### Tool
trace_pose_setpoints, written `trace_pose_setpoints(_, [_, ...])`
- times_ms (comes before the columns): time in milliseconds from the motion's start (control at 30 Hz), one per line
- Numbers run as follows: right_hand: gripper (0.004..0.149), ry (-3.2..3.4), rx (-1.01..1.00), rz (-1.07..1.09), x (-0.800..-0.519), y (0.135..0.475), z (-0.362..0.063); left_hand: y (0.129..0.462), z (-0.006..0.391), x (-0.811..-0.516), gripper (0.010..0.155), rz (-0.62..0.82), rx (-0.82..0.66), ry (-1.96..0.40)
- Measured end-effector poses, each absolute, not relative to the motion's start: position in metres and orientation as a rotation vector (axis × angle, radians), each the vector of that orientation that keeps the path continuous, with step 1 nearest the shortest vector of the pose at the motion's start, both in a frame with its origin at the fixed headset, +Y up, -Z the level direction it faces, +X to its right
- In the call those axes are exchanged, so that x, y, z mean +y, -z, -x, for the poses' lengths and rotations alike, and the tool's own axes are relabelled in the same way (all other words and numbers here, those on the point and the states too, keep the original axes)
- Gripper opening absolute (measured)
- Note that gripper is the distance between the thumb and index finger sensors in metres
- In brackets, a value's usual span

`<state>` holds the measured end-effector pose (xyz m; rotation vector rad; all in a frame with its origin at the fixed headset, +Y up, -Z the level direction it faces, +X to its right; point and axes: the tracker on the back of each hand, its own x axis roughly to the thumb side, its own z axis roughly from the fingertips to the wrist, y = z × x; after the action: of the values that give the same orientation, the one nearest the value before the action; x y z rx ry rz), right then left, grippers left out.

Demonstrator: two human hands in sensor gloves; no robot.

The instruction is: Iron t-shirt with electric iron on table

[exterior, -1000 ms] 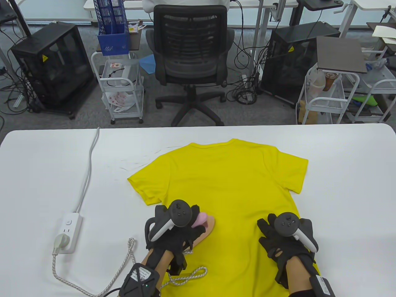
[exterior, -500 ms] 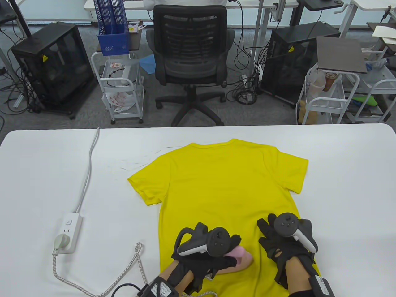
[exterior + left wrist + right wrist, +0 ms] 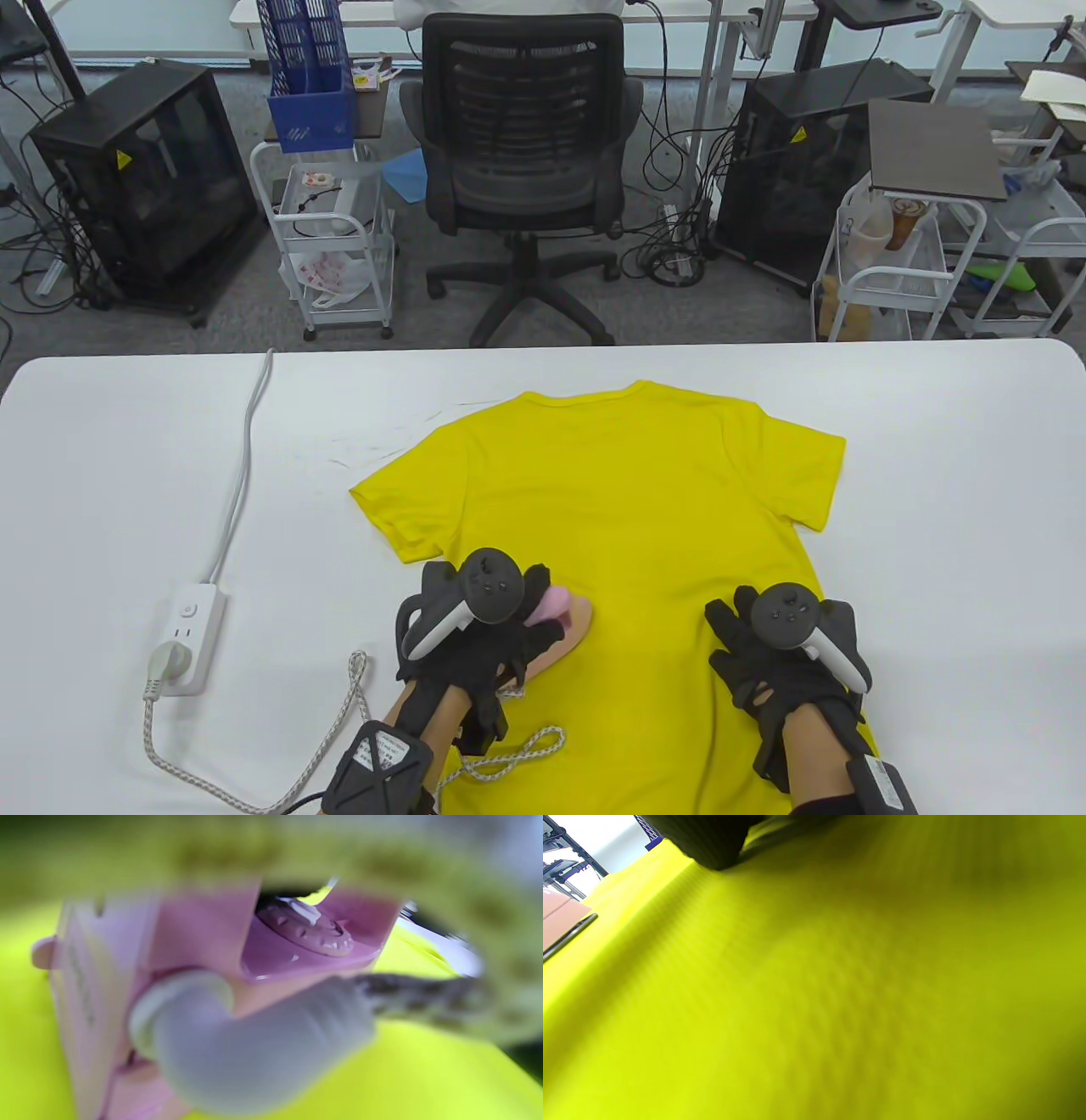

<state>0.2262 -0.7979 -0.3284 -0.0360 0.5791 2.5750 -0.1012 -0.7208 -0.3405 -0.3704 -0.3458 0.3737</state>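
A yellow t-shirt [image 3: 628, 509] lies flat on the white table [image 3: 127, 475], neck toward the far edge. My left hand [image 3: 484, 628] grips the handle of a small pink iron [image 3: 564, 624] that sits on the shirt's left side near the lower body. The left wrist view shows the iron's pink body and dial [image 3: 305, 929] close up over yellow cloth. My right hand [image 3: 785, 654] rests flat, fingers spread, on the shirt's lower right part. The right wrist view shows only the yellow cloth [image 3: 814, 993] and the iron's edge [image 3: 560, 921].
A white power strip [image 3: 187, 637] with a plug lies at the table's left, its white cable [image 3: 242, 475] running to the far edge. The iron's braided cord [image 3: 339, 722] loops from the strip across the near table. An office chair [image 3: 522, 170] stands beyond the table.
My left hand has pushed the iron from the shirt's lower middle back up and to the left, about where it was a second ago. The right hand has not moved.
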Motion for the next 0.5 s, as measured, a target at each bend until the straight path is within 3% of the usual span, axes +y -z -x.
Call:
trace_pose_setpoints(200, [0.063,-2.579,0.575,0.037,-0.798,0.328,-0.226,0.3,0.037,-0.719,0.073,0.434,-0.687,-0.249])
trace_pose_setpoints(300, [0.063,-2.579,0.574,0.036,-0.798,0.328,-0.226,0.287,0.025,-0.718,0.073,0.421,-0.758,-0.212])
trace_pose_setpoints(400, [0.063,-2.579,0.574,0.036,-0.798,0.328,-0.226,0.291,0.029,-0.717,0.072,0.389,-0.709,-0.209])
trace_pose_setpoints(500, [0.063,-2.576,0.574,0.034,-0.798,0.328,-0.227,0.308,0.048,-0.715,0.073,0.284,-0.531,-0.171])
